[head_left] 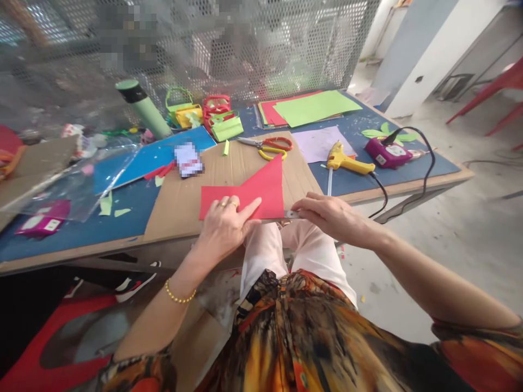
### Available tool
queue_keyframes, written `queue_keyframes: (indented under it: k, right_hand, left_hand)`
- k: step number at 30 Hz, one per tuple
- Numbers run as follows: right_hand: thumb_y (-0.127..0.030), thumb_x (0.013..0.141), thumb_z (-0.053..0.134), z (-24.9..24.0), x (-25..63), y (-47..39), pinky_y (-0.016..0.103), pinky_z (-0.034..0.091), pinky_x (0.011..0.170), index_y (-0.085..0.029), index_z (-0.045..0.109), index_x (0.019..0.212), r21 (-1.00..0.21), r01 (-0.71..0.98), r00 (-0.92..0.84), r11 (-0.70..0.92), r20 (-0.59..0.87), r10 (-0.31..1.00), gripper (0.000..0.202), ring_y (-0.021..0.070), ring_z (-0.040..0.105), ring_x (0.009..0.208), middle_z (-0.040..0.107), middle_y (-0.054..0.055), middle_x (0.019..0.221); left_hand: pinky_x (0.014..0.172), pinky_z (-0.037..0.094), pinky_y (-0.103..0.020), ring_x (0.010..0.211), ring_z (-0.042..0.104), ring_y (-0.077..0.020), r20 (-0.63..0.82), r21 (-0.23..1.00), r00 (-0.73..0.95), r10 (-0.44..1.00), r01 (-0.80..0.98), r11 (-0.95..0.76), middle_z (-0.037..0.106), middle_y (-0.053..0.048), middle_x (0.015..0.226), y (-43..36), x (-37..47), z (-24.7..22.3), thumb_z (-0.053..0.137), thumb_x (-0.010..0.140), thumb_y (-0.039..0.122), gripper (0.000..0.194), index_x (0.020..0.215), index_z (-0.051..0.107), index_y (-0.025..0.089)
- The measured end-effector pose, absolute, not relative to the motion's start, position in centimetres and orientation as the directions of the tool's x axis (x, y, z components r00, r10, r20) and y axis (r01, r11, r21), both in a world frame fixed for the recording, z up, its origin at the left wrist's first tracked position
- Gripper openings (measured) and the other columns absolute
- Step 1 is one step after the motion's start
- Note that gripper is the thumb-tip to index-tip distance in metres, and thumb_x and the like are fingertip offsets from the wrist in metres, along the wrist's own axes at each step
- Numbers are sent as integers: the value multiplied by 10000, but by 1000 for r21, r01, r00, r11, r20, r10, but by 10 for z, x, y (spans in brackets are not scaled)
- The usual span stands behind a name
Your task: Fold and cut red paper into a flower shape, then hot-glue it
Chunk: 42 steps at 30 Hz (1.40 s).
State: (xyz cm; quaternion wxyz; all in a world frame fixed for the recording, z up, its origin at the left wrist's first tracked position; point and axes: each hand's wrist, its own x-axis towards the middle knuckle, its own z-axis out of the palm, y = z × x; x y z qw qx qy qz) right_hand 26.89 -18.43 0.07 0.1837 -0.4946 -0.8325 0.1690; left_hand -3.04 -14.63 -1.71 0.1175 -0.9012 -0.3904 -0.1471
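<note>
Patterned shirt [286, 332] fills bottom center. Mid-frame, the left hand [224, 220] rests on red paper [267, 190] over cardboard [175, 212], index finger extended; just right, the right hand [329, 213] pinches a metal strip [291, 214].

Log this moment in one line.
left hand: on red paper | right hand: holding metal strip | cardboard: under paper | glue gun: right of cardboard
</note>
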Motion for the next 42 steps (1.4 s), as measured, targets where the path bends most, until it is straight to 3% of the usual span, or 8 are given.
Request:
queue_keyframes:
  k: [3,6,10,16,27,34,38,42]
  right_hand:
    - [-326,1100,458,-5,266,-206,290,443,678,-247,715,1327,-411,793,-410,450,186,893,352,187,649,793,660,80,993]
    - [-239,1079,465,-8,262,-221,276,397,603,-281,706,1370,-338,836,-383,432,205,901,380,158,598,696,633,71,968]
    - [-162,1046,449,-13,255,-228,256,345,534,-277,709,1338,-268,869,-370,416,204,906,408,148,573,624,639,61,891]
    - [-126,1022,454,-16,244,-225,258,338,541,-271,699,1339,-272,873,-365,405,187,912,425,161,613,644,685,61,871]
    - [-267,1100,393,-23,250,-230,271,475,631,-240,701,1396,-465,774,-351,429,248,903,428,172,661,716,686,81,894]
    - [-282,1091,414,-22,239,-221,295,431,608,-215,674,1363,-482,787,-317,385,220,923,382,189,650,702,711,99,953]
    - [-284,1081,450,-21,231,-222,296,457,671,-218,602,1137,-629,705,-257,328,204,945,175,200,670,761,742,77,931]
    - [-255,1038,474,-23,231,-228,316,471,702,-240,527,1014,-684,678,-216,270,165,962,60,224,683,779,748,74,893]
  left_hand:
    - [788,474,-363,864,639,-251,208,-101,707,676,703,-704,688,-107,977,-124,-16,0,326,1113,530,550,1498,647,303]
    - [696,453,-317,786,661,-224,91,-78,706,702,708,-702,726,-80,920,-110,-4,10,465,1100,466,463,1502,640,316]
    - [666,456,-291,788,693,-210,60,-42,692,719,722,-691,779,-75,934,-108,-1,11,534,1084,427,447,1503,635,308]
    - [685,505,-308,825,732,-229,65,9,710,702,703,-711,807,-79,952,-104,-8,5,485,1096,356,444,1516,617,293]
    - [830,568,-342,983,770,-245,11,127,748,664,658,-742,807,-74,1263,-95,-13,9,474,999,171,585,1558,564,319]
    - [912,577,-328,1119,758,-225,-29,162,743,669,664,-730,745,-28,1400,-98,-11,18,440,972,91,653,1567,552,335]
    - [985,563,-313,1190,738,-200,-83,186,734,674,676,-713,704,13,1461,-99,-10,23,433,966,69,690,1583,522,367]
    - [1040,540,-306,1260,711,-189,-143,212,724,674,688,-694,627,33,1546,-97,-8,28,420,970,54,709,1596,499,379]
